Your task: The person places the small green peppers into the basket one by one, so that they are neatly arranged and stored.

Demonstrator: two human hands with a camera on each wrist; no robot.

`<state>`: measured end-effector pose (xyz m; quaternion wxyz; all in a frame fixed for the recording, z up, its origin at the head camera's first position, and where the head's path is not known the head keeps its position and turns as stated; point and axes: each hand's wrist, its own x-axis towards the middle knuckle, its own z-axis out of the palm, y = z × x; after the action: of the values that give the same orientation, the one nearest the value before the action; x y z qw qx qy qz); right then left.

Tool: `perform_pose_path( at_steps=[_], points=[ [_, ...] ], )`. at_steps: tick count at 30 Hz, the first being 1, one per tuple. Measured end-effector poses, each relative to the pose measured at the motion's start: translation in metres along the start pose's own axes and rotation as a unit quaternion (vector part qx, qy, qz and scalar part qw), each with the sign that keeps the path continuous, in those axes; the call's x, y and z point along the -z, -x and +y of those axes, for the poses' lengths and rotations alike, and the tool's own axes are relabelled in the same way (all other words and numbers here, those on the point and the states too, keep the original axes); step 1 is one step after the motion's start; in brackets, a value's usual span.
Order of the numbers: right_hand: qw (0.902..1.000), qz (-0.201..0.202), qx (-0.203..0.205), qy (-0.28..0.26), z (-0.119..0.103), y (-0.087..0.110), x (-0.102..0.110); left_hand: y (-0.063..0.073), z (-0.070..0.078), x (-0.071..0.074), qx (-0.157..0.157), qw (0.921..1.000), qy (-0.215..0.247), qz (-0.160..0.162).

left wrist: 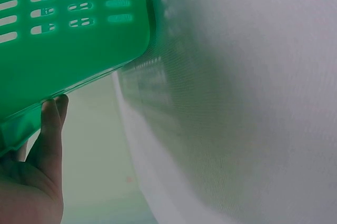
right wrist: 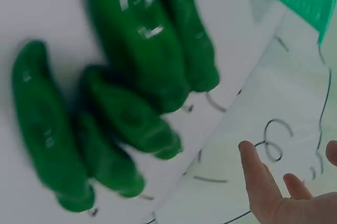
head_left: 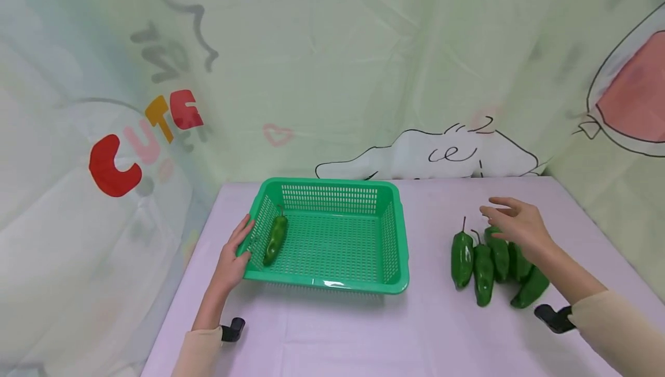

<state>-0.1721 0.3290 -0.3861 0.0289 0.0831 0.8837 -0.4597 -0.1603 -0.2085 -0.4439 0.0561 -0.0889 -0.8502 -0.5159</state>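
The left hand (head_left: 228, 258) is touching the left rim of a green plastic basket (head_left: 332, 244), its grip lying uncurled with the fingers fairly straight along the edge. Inside the basket, one green pepper (head_left: 276, 239) is lying by the left wall, its stem pointing toward the far side. The right hand (head_left: 516, 227) is hovering over the far end of a cluster of five green peppers (head_left: 484, 273), its grip standing loose, with fingers parted and holding nothing. The cluster is lying on the bench (head_left: 363, 336), to the right of the basket and well apart from it. Both arms are wearing beige sleeves (head_left: 618, 325), and behind the bench a pale printed cloth (head_left: 312, 77) is hanging, showing cartoon drawings and coloured letters.
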Motion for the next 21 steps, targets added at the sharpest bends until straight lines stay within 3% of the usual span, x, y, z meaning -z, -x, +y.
perform_pose_path(
  at_steps=[5, 10, 14, 21],
  points=[
    [0.9977, 0.048, -0.028, 0.039, 0.033, 0.003, 0.026, 0.001, 0.002, 0.000, 0.005, 1.0000, 0.002, -0.004],
    [0.9888, 0.087, -0.056, 0.107, 0.065, 0.006, 0.043, 0.002, 0.003, 0.000, 0.004, 1.0000, 0.001, 0.000],
    [0.9853, 0.074, -0.088, 0.127, 0.086, 0.007, 0.046, 0.001, 0.002, 0.000, -0.004, 1.0000, 0.004, -0.001],
    [0.9846, 0.037, -0.133, 0.107, 0.108, 0.002, 0.040, 0.000, -0.001, -0.002, -0.005, 1.0000, 0.005, -0.001]
  ],
)
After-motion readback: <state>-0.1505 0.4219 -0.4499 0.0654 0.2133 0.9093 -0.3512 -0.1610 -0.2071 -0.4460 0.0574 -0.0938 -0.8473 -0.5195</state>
